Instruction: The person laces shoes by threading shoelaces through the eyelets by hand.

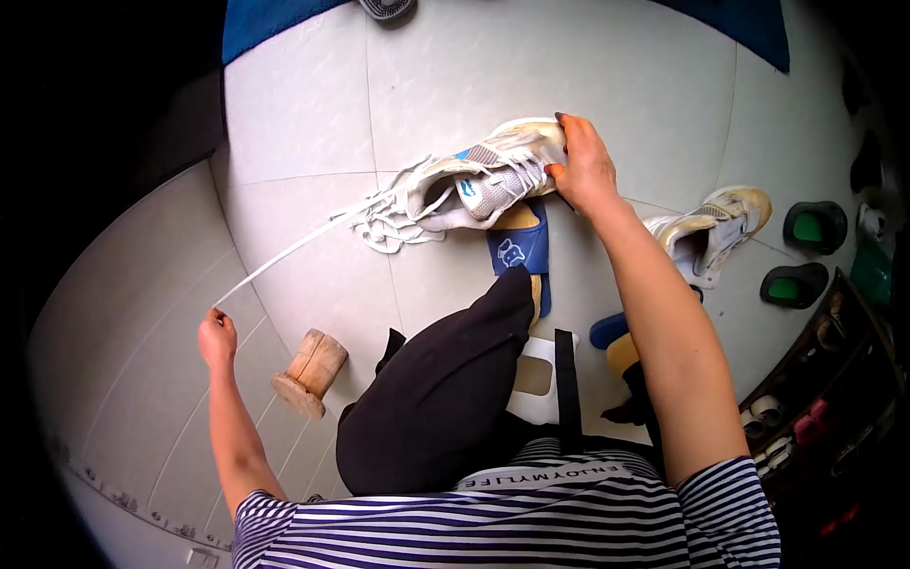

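Note:
Far out to the left, my left hand (218,338) pinches the end of a white shoelace (284,254). The lace runs taut up to a tangle of loose laces (393,213) by the opening of a white sneaker (488,175). My right hand (586,163) grips that sneaker at its toe, thumb on top near the laced part. The shoe lies on its side, with its grey tongue showing. Just below it is my foot in a blue slipper (519,248). The second sneaker (716,228), white with yellowed patches, rests on the floor right of my right forearm.
A small wooden stool (311,373) lies tipped at the lower left by the tiled wall. Dark slippers with green insoles (813,228) sit at the right, near a shoe rack (820,389) holding several shoes. A blue mat (270,27) edges the tiled floor at the top.

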Demonstrator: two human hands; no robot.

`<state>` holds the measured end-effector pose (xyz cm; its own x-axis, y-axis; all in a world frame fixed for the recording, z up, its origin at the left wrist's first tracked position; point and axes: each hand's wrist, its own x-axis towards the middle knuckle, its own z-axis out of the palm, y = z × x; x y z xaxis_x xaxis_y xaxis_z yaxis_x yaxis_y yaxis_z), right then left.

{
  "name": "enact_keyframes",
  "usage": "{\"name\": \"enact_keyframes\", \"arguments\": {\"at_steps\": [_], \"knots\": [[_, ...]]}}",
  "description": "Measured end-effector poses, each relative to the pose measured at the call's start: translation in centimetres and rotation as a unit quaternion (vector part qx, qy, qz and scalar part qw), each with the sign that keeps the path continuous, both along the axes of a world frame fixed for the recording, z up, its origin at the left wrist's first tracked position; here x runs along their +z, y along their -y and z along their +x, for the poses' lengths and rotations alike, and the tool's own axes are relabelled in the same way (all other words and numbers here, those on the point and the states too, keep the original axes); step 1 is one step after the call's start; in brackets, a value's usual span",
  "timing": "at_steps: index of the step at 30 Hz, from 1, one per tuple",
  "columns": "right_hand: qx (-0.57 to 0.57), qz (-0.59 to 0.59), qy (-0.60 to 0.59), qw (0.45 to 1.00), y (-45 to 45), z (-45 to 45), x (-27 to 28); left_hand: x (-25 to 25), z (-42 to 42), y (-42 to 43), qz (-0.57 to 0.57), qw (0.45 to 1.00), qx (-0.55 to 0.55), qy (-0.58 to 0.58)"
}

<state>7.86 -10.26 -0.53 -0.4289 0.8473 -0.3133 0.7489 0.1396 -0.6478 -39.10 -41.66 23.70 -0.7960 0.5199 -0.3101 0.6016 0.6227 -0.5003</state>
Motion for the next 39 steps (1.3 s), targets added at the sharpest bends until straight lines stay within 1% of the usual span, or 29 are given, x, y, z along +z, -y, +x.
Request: {"name": "enact_keyframes", "arguments": {"at_steps": [2,5,6,8,9,10,11,12,13,14,15,16,18,20,21,22,24,25,28,29,30,31,32,34,35,36,38,39], "knots": [[-0.004,0.0,0.016,1.0,-0.1,-0.2,-0.1,-0.9,-1.3,-0.9,0.012,1.0,0.016,-0.004],[-0.008,-0.025,-0.009,1.0,-0.1,0.2,-0.1,-3.0,-3.7,-1.9,0.036,0.988,0.127,0.077],[-0.009,-0.026,-0.007,1.0,-0.2,0.4,0.0,-3.8,-4.2,-2.2,0.035,0.988,0.126,0.079],[-0.013,-0.063,-0.075,0.995,-0.4,1.1,0.6,-5.6,-3.0,-4.3,0.026,0.955,0.232,0.183],[-0.015,-0.066,-0.072,0.995,-0.2,1.3,0.8,-6.7,-1.7,-5.6,-0.006,0.977,0.117,0.178],[-0.029,-0.026,-0.097,0.995,0.1,1.4,1.1,-7.7,0.7,-7.5,-0.038,0.984,0.0,0.172],[-0.04,0.018,-0.122,0.992,0.6,1.1,1.4,-8.7,4.2,-9.7,0.05,0.977,-0.036,0.203],[-0.039,0.017,-0.121,0.992,1.2,0.9,1.8,-9.4,8.2,-12.1,0.162,0.942,-0.048,0.29],[-0.025,0.007,-0.15,0.988,1.8,0.4,2.4,-10.9,11.0,-13.4,0.242,0.886,-0.006,0.395],[-0.011,-0.002,-0.179,0.984,2.4,-0.1,2.9,-11.3,14.9,-15.7,0.255,0.86,0.003,0.442],[0.009,0.007,-0.18,0.984,3.0,-0.7,3.4,-11.6,18.6,-17.6,0.295,0.818,-0.033,0.493],[0.03,-0.001,-0.157,0.987,3.6,-1.1,3.5,-12.0,21.1,-19.2,0.292,0.797,-0.143,0.509],[0.044,0.008,-0.099,0.994,4.6,-1.7,3.4,-14.0,24.7,-21.6,0.305,0.755,-0.28,0.509],[0.034,0.018,-0.091,0.995,5.2,-2.4,3.0,-15.8,25.9,-23.1,0.251,0.755,-0.365,0.483],[0.024,0.028,-0.083,0.996,5.4,-2.5,2.8,-16.9,26.0,-23.8,0.25,0.734,-0.417,0.474],[0.024,0.027,-0.083,0.996,5.6,-2.6,2.7,-17.4,25.8,-24.1,0.249,0.734,-0.416,0.475],[0.034,0.025,-0.061,0.997,5.6,-2.9,2.6,-17.9,25.4,-24.7,0.186,0.739,-0.481,0.433],[0.033,0.023,-0.062,0.997,5.6,-2.9,2.5,-17.9,25.4,-24.9,0.192,0.734,-0.501,0.417],[0.019,-0.004,-0.073,0.997,5.3,-3.1,2.4,-18.1,25.2,-25.1,0.183,0.729,-0.531,0.392],[0.022,-0.031,-0.064,0.997,5.2,-3.1,2.5,-18.1,25.2,-25.1,0.182,0.729,-0.531,0.392],[0.026,-0.057,-0.052,0.997,5.1,-3.1,2.5,-18.1,25.3,-25.0,0.157,0.74,-0.532,0.381],[0.026,-0.058,-0.051,0.997,5.2,-3.1,2.6,-17.9,25.4,-25.0,0.131,0.75,-0.533,0.369],[0.025,-0.066,-0.045,0.996,5.2,-3.1,2.6,-17.9,25.5,-25.0,0.132,0.75,-0.533,0.37],[0.025,-0.073,-0.039,0.996,5.2,-3.1,2.4,-17.6,25.7,-25.3,0.214,0.748,-0.504,0.375],[0.03,-0.074,-0.032,0.996,5.2,-3.1,2.2,-17.1,25.9,-25.7,0.229,0.743,-0.506,0.372],[0.035,-0.075,-0.026,0.996,5.2,-3.1,2.1,-17.5,25.9,-25.8,0.229,0.743,-0.506,0.372],[0.039,-0.076,-0.023,0.996,5.2,-3.2,1.9,-18.7,25.8,-26.3,0.223,0.727,-0.506,0.408],[0.042,-0.078,-0.019,0.996,5.1,-3.2,1.8,-19.1,25.9,-26.2,0.23,0.72,-0.481,0.444]]}}
